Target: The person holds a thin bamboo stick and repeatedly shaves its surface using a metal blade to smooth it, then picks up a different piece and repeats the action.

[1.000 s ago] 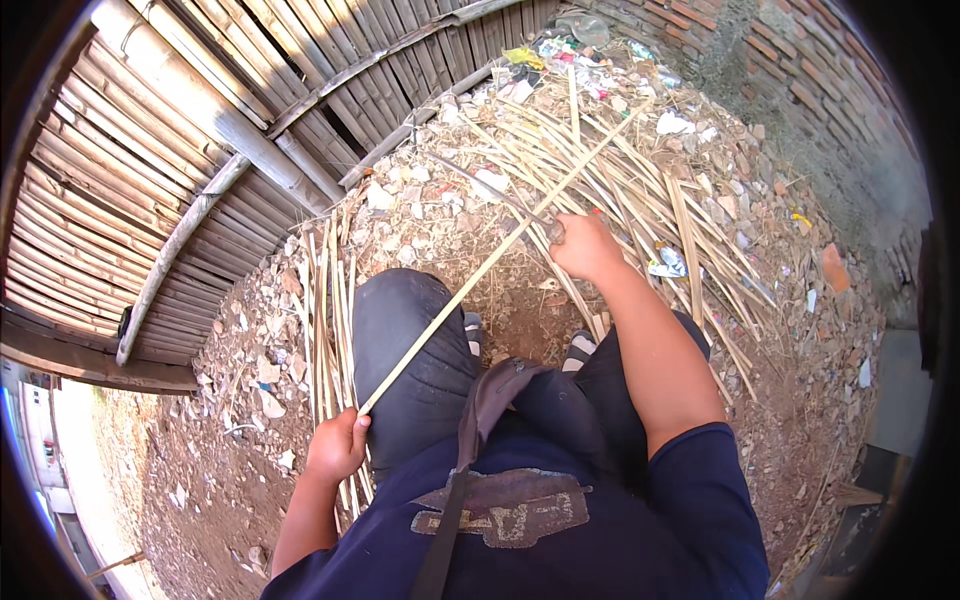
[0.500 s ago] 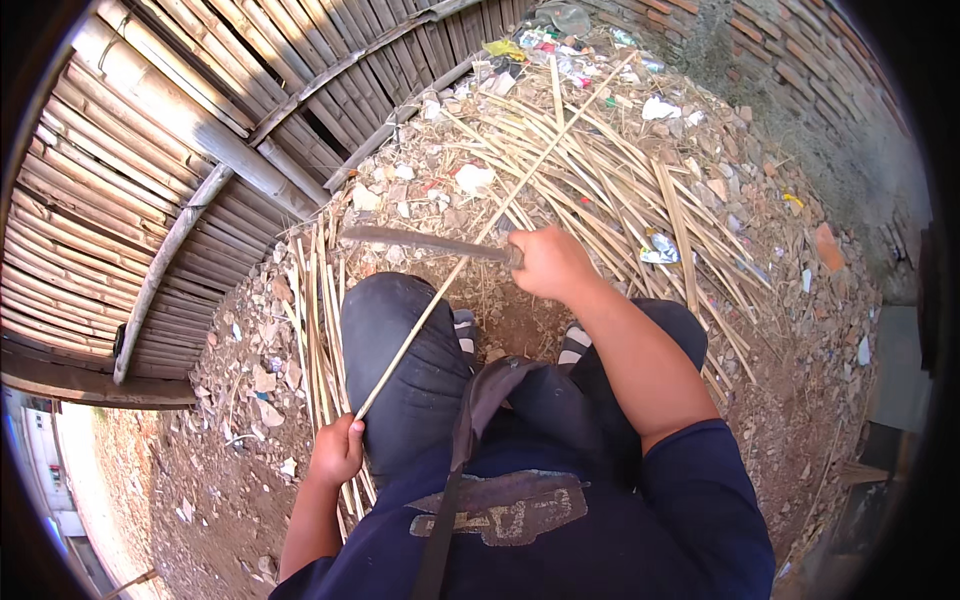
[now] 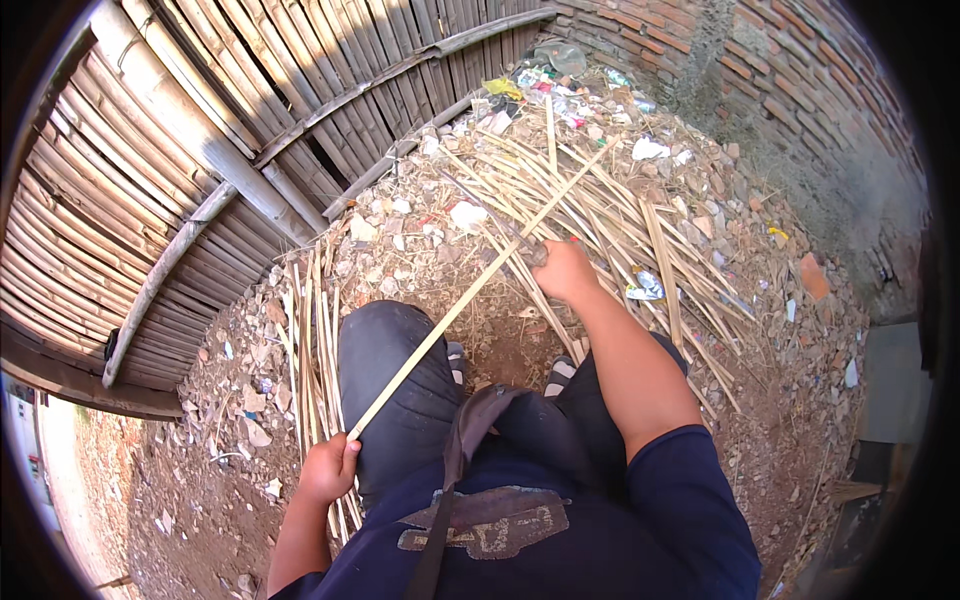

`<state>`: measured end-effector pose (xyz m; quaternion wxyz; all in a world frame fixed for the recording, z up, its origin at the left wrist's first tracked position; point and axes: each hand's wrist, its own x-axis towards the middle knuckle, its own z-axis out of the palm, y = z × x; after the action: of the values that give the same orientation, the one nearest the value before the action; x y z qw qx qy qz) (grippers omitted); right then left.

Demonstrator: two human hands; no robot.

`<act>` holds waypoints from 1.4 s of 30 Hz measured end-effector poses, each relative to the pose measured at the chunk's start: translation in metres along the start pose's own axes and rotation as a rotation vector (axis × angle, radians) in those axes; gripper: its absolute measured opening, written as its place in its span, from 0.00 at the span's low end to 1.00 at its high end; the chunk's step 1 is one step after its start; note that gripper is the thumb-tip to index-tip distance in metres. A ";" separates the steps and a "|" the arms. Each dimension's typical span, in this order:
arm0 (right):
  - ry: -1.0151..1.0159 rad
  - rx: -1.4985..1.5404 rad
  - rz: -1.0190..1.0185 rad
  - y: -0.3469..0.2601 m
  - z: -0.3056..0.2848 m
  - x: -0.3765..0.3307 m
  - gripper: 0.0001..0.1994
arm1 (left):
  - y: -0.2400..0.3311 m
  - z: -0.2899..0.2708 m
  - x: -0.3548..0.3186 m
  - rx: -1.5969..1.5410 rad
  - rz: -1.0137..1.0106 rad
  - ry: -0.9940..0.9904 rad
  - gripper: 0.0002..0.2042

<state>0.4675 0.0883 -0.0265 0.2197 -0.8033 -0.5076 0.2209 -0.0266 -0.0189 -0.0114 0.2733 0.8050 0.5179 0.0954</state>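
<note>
My left hand [image 3: 326, 470], low beside my left knee, is closed on the near end of a long pale bamboo strip [image 3: 428, 343]. From there the strip slants up and to the right across my knee, its far end over a heap of strips. My right hand [image 3: 564, 272] is wrapped round the handle of a long knife [image 3: 490, 208]. The blade points up and left, seen nearly edge-on, and crosses the strip just in front of the hand. Whether blade and strip touch, I cannot tell.
Many loose bamboo strips [image 3: 622, 215] lie ahead and right; a narrower bundle [image 3: 312, 350] lies by my left knee. Rubble and litter [image 3: 468, 216] cover the ground. A bamboo fence [image 3: 200, 130] rises at left, a brick wall [image 3: 790, 90] at right.
My right hand has shifted slightly right and down. The knife blade has turned from pointing left to pointing up and left. The strip now shows a broader face; my left hand still holds it.
</note>
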 end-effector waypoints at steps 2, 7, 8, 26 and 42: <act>0.149 0.039 -0.067 -0.018 0.001 -0.015 0.16 | -0.001 -0.001 -0.004 -0.025 -0.005 0.009 0.18; 0.084 -0.090 -0.219 -0.018 -0.004 -0.016 0.16 | -0.016 0.006 -0.007 -0.080 -0.042 -0.031 0.17; 0.081 0.015 -0.076 0.001 -0.001 -0.001 0.19 | -0.012 0.003 -0.003 -0.059 -0.025 -0.028 0.17; 0.463 0.374 0.176 0.036 -0.028 0.021 0.18 | -0.013 -0.048 -0.023 0.345 -0.150 0.150 0.15; 0.037 0.268 -0.694 -0.025 0.012 -0.030 0.18 | 0.098 -0.194 0.051 0.784 0.089 0.202 0.22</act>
<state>0.4304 0.0723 -0.0179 0.3936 -0.5515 -0.7122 0.1833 -0.0121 0.0616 0.1960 -0.1108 0.8563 0.5042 -0.0188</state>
